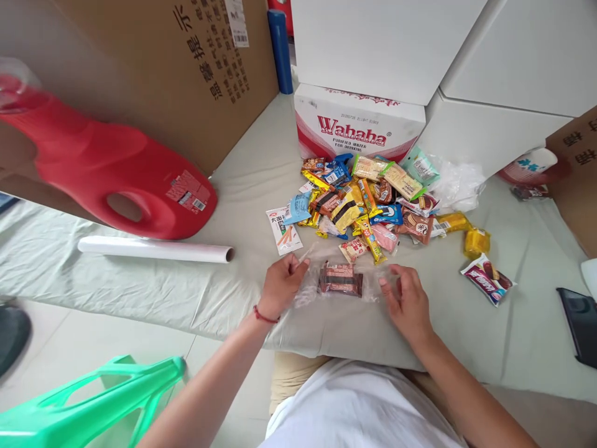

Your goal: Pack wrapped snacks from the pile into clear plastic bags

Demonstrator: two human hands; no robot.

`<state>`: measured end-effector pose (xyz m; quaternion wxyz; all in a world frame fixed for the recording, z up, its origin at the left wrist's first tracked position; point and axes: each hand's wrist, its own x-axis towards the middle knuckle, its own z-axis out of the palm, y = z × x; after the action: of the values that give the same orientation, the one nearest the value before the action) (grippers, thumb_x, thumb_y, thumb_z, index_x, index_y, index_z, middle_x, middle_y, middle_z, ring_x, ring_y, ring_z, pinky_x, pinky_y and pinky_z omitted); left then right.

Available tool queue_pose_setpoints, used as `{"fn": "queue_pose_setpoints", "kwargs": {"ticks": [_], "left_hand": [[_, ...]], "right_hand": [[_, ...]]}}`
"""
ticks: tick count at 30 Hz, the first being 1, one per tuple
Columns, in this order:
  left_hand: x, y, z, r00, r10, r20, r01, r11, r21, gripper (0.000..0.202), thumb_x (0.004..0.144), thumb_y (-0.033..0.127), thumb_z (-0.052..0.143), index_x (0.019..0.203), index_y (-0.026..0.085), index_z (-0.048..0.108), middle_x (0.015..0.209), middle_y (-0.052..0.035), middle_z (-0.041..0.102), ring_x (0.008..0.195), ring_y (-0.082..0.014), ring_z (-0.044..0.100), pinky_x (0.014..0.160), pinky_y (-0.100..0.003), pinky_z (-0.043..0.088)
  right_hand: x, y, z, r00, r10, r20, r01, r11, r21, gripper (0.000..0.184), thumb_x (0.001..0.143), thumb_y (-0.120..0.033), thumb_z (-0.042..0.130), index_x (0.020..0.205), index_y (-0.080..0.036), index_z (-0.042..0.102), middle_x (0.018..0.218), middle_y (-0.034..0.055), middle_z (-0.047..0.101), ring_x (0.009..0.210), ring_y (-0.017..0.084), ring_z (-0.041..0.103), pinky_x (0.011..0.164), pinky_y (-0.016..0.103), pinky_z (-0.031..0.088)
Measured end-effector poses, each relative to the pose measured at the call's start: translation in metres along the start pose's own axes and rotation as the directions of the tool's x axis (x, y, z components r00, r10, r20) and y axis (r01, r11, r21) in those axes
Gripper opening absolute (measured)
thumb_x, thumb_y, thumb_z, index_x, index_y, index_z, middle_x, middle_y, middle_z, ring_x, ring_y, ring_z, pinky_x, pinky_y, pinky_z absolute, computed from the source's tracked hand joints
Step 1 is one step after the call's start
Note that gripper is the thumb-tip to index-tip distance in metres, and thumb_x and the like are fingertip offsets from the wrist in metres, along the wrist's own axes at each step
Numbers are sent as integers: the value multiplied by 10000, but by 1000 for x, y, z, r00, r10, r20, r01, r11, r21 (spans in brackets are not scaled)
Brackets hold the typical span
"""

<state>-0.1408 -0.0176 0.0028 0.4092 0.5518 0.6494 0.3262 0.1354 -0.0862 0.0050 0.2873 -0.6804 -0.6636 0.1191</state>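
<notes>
A brown-wrapped snack with a dark band lies inside a clear plastic bag on the cloth before me. At the bag's left end, my left hand pinches the film between thumb and fingers. My right hand is beside the right end, thumb and forefinger apart; whether it touches the film is hard to see. Just beyond the bag, a pile of wrapped snacks spreads out, with a white and blue snack packet at its left and a cake packet off to the right.
A Wahaha carton stands behind the pile, crumpled clear plastic to its right. On the left are a red detergent bottle, a white roll and a large cardboard box. A phone is at far right, a green stool below left.
</notes>
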Motion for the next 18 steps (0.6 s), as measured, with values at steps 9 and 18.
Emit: {"fn": "queue_pose_setpoints", "kwargs": {"ticks": [9,18], "left_hand": [[-31,-4,12,989,-113,-97,115,993,10,540,957,593,424,580,225,309,481,36,365,519,-133,366,519,-275,277],[-25,-3,13,987,-107,-122,111,994,26,532,949,561,456,556,223,338,455,33,389,515,-134,376,527,-280,278]], "right_hand": [[10,19,-8,986,82,145,-85,996,19,230,948,-385,546,1062,-235,677,944,83,686,796,259,673,696,402,555],[37,-47,-9,731,-516,447,568,823,19,577,907,-427,712,1434,-256,551,1373,122,621,1195,352,529,1014,527,433]]}}
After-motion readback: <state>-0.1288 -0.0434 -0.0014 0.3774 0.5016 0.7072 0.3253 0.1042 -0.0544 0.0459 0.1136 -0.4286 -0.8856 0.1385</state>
